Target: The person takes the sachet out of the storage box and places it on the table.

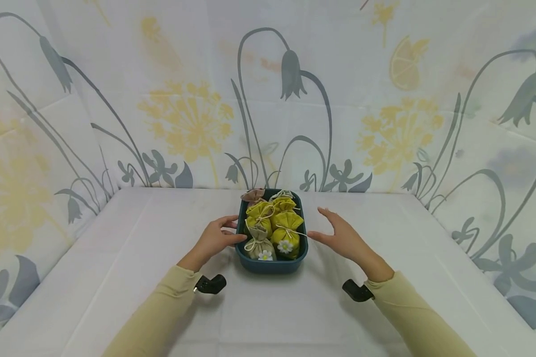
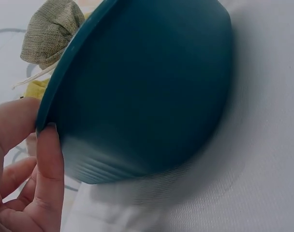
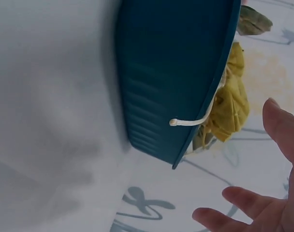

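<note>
A dark teal plastic basket point(image 1: 271, 267) stands on the table, filled with several small drawstring pouches. Among them are yellow pouches point(image 1: 287, 229), a beige pouch point(image 1: 259, 243) with a white daisy at the front, and a pinkish-brown pouch point(image 1: 253, 195) at the back left. My left hand point(image 1: 216, 235) pinches the basket's left rim; in the left wrist view the thumb lies over the edge and a finger touches the outer wall point(image 2: 137, 96). Just off the right side, my right hand point(image 1: 343, 238) is spread and holds nothing. A white cord point(image 3: 190, 122) hangs over the rim on that side.
White cloth covers the table point(image 1: 268, 317). Behind it and at both sides rises a flower-printed curtain point(image 1: 268, 124). A black wrist device point(image 1: 211, 284) is on the left wrist, and another black device point(image 1: 357, 291) on the right.
</note>
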The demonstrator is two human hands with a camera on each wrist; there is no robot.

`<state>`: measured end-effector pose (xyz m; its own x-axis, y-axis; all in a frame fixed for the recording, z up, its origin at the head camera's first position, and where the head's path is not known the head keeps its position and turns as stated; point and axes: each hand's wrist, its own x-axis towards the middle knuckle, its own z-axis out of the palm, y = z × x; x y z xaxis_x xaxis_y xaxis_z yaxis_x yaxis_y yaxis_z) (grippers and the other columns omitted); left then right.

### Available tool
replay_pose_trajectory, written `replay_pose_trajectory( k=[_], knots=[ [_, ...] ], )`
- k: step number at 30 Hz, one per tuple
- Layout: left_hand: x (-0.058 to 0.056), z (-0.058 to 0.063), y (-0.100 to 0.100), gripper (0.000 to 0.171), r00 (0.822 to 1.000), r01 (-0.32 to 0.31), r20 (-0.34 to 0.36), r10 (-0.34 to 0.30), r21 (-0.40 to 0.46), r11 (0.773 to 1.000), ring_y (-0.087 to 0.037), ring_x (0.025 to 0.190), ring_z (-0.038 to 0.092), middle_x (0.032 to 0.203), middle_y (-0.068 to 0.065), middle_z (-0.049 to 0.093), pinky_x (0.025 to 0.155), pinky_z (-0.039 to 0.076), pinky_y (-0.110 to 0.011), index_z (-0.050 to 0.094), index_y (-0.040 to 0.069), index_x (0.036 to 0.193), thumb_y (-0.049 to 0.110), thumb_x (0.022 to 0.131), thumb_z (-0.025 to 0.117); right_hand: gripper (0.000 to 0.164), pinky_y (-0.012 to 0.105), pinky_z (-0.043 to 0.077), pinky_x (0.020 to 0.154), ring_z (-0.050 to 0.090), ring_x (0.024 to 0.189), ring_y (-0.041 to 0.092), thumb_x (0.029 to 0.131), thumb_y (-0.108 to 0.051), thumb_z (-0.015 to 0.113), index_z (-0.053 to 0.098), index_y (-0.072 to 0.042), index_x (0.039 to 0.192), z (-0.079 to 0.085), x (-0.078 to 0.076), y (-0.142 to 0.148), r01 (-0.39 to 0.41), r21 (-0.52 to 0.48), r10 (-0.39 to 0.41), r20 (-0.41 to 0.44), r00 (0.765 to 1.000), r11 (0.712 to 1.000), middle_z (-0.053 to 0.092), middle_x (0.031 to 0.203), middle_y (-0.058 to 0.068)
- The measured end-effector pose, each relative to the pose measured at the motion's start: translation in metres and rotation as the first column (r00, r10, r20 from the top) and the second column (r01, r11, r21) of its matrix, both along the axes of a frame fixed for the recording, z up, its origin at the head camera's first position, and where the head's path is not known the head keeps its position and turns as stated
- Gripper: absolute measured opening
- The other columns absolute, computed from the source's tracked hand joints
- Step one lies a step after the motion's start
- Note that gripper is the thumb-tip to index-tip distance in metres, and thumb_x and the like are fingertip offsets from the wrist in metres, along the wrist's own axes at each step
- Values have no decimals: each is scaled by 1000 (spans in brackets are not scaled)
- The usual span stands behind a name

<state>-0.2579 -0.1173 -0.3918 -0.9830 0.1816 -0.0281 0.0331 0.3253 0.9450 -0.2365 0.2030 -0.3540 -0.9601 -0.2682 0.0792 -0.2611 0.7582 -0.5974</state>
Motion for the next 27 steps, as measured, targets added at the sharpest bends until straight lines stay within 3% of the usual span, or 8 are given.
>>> replay_pose_trajectory(
  k=[7, 12, 18, 23, 27],
  knots=[
    [0, -1, 1, 66, 998, -23, 68, 20, 46, 999, -19, 82, 62, 112, -16, 53, 74, 52, -34, 45, 8, 138, 15, 80, 75, 76, 54, 35, 97, 35, 125, 45, 86, -45, 64, 33, -8, 144, 7, -6, -8, -31, -95, 39, 75, 996, 995, 30, 146, 18],
    [1, 0, 1, 67, 994, -25, 109, 17, 75, 997, -17, 79, 61, 109, -16, 52, 74, 52, -34, 42, 10, 139, 15, 81, 74, 69, 49, 34, 99, 36, 127, 40, 86, -35, 67, 38, -4, 141, 13, -10, -14, -60, -183, 79, 99, 992, 981, 37, 143, 17],
    [1, 0, 1, 68, 992, -35, 121, 25, 82, 996, -18, 81, 61, 111, -16, 52, 74, 52, -35, 41, 10, 140, 15, 81, 74, 62, 51, 35, 98, 39, 126, 36, 87, -28, 67, 42, -2, 138, 21, -16, -24, -43, -263, 89, 167, 982, 964, 43, 138, 17],
    [-1, -2, 1, 66, 990, -45, 136, 32, 98, 994, -20, 87, 59, 114, -17, 52, 75, 52, -33, 43, 12, 139, 16, 81, 74, 54, 52, 32, 99, 41, 124, 34, 89, -25, 64, 46, -1, 135, 20, -23, -30, -45, -314, 120, 222, 968, 948, 46, 135, 17],
    [-1, -5, 0, 64, 987, -55, 159, 35, 124, 991, -18, 81, 57, 110, -15, 53, 71, 51, -30, 44, 13, 138, 15, 82, 73, 51, 51, 33, 100, 43, 122, 35, 91, -23, 61, 47, 1, 133, 17, -30, -32, -73, -349, 167, 249, 954, 934, 46, 134, 19]
  ],
)
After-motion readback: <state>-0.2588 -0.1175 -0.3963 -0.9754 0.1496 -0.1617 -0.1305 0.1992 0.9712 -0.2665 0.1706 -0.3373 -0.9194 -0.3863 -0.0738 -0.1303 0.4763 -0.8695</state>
